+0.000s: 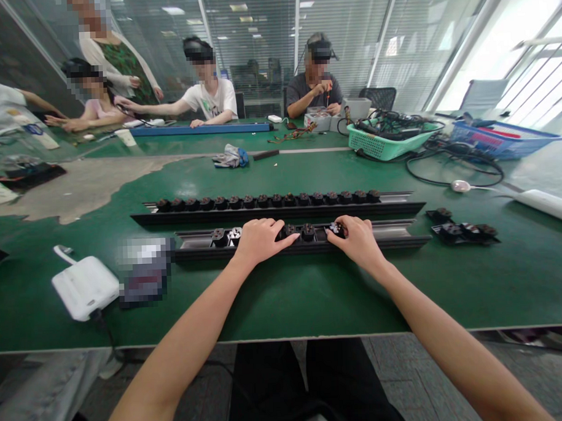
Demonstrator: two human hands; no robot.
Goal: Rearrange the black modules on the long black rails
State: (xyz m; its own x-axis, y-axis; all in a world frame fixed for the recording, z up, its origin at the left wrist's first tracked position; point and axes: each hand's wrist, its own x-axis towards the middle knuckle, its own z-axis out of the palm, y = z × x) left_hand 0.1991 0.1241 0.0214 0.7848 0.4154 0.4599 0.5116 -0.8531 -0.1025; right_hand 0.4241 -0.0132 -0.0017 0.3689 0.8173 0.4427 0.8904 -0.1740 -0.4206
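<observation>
Near socket channel: module under adjustment at right

Location: the near channel lies lengthwise across the green table, directly before the wearer. A longer-filled far socket channel lies just beyond it, roughly parallel, with a row of black modules along most of its length.

Right hand: grip narrow. Thumb and forefinger close about the rightmost socket module, which sits at the channel's opening. Whether it is fully seated cannot be told.

Left hand: laid over the near channel, thumb extended to the right beside a middle socket module. The hand covers what lies beneath it; whether it holds a module or only steadies the channel cannot be told.

Contents: two left-hand modules show left of that hand. Silvery channel interior is visible at both ends.

Surroundings: loose black modules lie on the table to the right, apart from both channels.

Assessment: the step in hand appears to be placing or adjusting a module. The next move calls for keeping that module square to the channel walls, with the channel held steady and neighbouring modules undisturbed.
</observation>
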